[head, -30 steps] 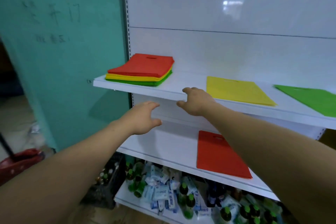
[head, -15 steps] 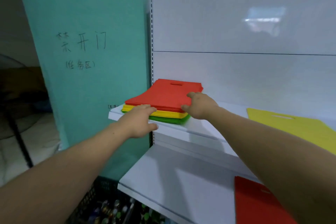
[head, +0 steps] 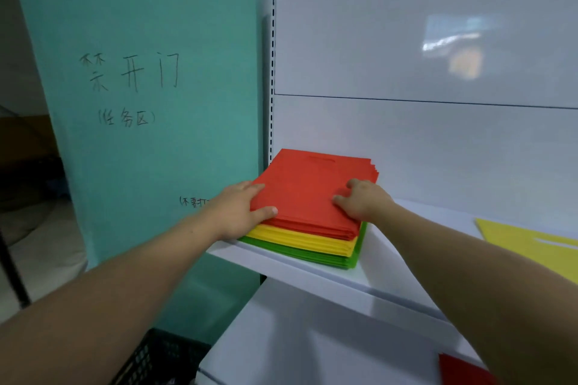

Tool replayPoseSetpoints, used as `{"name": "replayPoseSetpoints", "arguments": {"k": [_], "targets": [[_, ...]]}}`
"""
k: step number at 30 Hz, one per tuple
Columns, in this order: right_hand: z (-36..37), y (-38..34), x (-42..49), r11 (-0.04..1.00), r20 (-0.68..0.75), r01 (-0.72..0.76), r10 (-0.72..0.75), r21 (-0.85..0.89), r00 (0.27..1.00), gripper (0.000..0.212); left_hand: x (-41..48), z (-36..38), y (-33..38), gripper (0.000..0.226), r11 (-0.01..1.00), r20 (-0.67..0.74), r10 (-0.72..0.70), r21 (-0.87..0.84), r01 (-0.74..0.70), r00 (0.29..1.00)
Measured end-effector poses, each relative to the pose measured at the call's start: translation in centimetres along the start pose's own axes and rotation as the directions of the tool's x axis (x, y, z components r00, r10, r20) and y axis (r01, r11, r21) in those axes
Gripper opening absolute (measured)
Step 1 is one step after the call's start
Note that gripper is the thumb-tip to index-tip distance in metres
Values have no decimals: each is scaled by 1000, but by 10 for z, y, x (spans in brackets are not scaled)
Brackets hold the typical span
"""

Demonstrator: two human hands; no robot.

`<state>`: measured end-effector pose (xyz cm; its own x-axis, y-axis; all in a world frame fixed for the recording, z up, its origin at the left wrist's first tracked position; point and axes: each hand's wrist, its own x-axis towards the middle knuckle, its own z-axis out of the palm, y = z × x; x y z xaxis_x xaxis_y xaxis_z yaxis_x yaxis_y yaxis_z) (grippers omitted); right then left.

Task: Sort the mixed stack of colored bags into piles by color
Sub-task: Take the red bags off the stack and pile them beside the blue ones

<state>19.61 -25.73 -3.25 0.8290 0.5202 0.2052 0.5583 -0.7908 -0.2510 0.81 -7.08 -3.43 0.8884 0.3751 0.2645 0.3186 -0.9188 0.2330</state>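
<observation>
White shelf (head: 416, 237) beside a teal wall (head: 150, 159) carries the stack (head: 316, 239) of red, yellow and green bags, the left hand (head: 236, 212) resting flat-fingered on its left front corner, the right hand (head: 362, 200) pinching its top bag (head: 305, 186) with curled fingers.

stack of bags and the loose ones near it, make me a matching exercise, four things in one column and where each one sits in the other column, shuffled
Column one
1. red layer
2. green layer
3. loose yellow bag
4. loose red bag

Column two
A. bottom of the stack
B. alone on the lower shelf
C. top of the stack
D. alone on the upper shelf, right of the stack

Pairs: 1-C, 2-A, 3-D, 4-B
</observation>
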Motion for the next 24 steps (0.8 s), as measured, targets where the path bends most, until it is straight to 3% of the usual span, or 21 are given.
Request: {"name": "replayPoseSetpoints", "arguments": {"k": [5, 8, 11, 14, 16, 18, 21, 24], "targets": [[2, -2, 15, 976, -57, -201, 206, 82, 977, 73, 19, 8, -15, 57, 998, 116, 32, 54, -39, 993], [3, -3, 19, 938, -16, -309, 316, 156, 949, 75, 25, 7, -25, 47, 996, 56, 66, -58, -63, 996], [-2, -3, 18, 908, 10, -347, 355, 233, 935, 64, 32, 8, -30, 29, 987, 19, 119, -109, -116, 993], [-9, -4, 9, 878, 11, -351, 368, 324, 930, 47, 35, 14, -30, 38, 982, 37, 165, -96, -160, 986], [-9, -5, 1, 868, -49, -369, 406, 333, 913, 54, 35, 16, -28, 47, 985, 51, 173, -19, -173, 984], [-8, -9, -8, 912, -186, -307, 363, 274, 913, 59, 35, 15, -25, 52, 982, 63, 179, 56, -183, 982], [-10, -13, -26, 972, -397, -82, 166, 219, 903, 55, 33, 8, -21, 58, 978, 97, 182, 83, -190, 979], [-18, -18, -51, 967, -596, 127, 32, 222, 803, 48, 31, -2, -20, 66, 984, 150, 163, 48, -172, 975]]}}
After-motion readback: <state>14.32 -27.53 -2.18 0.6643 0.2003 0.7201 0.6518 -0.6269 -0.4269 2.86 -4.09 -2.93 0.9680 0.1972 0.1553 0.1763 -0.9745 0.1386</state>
